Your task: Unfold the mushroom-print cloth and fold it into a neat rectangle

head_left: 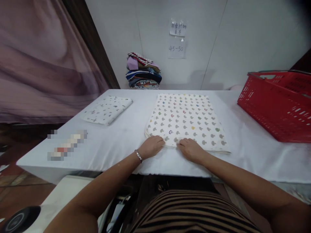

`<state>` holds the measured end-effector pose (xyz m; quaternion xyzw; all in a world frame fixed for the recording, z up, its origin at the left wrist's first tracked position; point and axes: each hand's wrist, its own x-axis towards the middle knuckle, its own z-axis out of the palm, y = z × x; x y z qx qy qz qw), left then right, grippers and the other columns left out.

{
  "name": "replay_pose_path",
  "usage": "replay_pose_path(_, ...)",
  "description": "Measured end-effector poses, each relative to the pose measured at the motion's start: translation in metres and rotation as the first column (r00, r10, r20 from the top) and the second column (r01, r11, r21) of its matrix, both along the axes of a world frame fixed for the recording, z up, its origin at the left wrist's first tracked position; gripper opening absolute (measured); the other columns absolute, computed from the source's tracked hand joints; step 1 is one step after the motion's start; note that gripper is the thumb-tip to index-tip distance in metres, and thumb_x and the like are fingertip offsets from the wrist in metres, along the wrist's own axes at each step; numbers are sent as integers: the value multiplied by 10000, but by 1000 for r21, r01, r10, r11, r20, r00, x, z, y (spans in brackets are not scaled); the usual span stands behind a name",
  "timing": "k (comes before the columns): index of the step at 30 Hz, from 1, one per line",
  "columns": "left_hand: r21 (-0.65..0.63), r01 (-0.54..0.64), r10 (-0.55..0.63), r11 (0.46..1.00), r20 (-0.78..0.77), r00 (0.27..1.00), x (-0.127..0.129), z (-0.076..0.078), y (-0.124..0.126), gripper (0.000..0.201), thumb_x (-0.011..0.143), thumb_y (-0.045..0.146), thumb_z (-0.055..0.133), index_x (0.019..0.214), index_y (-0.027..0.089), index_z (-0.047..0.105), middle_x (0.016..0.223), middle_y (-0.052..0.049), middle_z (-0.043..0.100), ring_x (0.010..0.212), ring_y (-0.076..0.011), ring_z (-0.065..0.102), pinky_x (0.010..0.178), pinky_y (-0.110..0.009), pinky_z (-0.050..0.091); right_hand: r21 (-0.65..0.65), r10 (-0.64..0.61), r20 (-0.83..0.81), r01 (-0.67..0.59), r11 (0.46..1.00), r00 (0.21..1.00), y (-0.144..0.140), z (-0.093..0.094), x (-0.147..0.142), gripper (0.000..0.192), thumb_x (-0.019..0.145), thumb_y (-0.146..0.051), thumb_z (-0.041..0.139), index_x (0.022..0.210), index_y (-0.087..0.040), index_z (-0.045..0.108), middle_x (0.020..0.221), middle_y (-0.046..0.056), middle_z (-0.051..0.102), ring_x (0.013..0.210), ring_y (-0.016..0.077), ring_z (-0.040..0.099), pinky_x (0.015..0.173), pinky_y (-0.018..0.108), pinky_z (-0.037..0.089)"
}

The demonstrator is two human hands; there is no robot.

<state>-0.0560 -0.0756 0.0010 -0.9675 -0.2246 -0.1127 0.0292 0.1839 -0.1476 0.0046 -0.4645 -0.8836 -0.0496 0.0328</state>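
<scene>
A white folded cloth (184, 119) with grey and coloured mushroom prints lies flat before me on the table. At its near left corner, my left hand (152, 147) has curled fingers closed on the edge; a bracelet circles that wrist. My right hand (190, 149) grips the same near edge around its middle, fingers bent over the fabric. Both thumbs are mostly hidden. Layered folds show at the cloth's left side, and its near right corner rests on the table. A smaller folded cloth (107, 110) with scattered small prints lies apart to the left.
A white-covered table (116, 142) spans the view. On the right stands a red plastic basket (274, 106). Several folded fabrics form a stack (143, 71) by the back wall. A pixelated object (68, 145) lies at the left. Paper labels (177, 48) hang on the wall.
</scene>
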Motion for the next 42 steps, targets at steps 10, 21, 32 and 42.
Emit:
replay_pose_path(10, -100, -22, 30, 995, 72, 997, 2, 2, 3, 176, 885, 217, 384, 938, 174, 546, 893, -42, 581, 862, -163, 521, 743, -307, 429, 3, -38, 11, 38, 999, 999, -4, 6, -4, 198, 867, -177, 395, 945, -151, 576, 902, 90, 565, 828, 201, 462, 698, 310, 292)
replay_pose_path(21, -125, -23, 35, 992, 92, 995, 9, 4, 0, 213, 907, 292, 378, 879, 185, 560, 892, -35, 574, 854, -154, 515, 731, -293, 418, -200, -57, -158, 24, 980, 986, 11, 11, 5, 268, 923, -228, 373, 909, -203, 639, 890, 47, 583, 832, 166, 497, 671, 259, 328)
replay_pose_path(32, -67, -24, 27, 997, 43, 999, 16, 3, 0, 222, 905, 291, 386, 852, 180, 572, 869, -31, 577, 808, -150, 514, 696, -285, 407, -139, -50, -53, 42, 989, 997, 10, 4, 6, 250, 901, -162, 356, 909, -184, 605, 891, 52, 575, 819, 174, 481, 669, 272, 323)
replay_pose_path(42, 64, 23, -21, 998, -29, 999, 14, -5, 0, 250, 914, 163, 320, 802, 166, 544, 809, -42, 554, 760, -153, 481, 666, -294, 395, -31, -10, -29, 9, 999, 1000, 2, 0, 2, 231, 910, -204, 364, 859, -172, 587, 869, 70, 576, 790, 189, 470, 667, 293, 303)
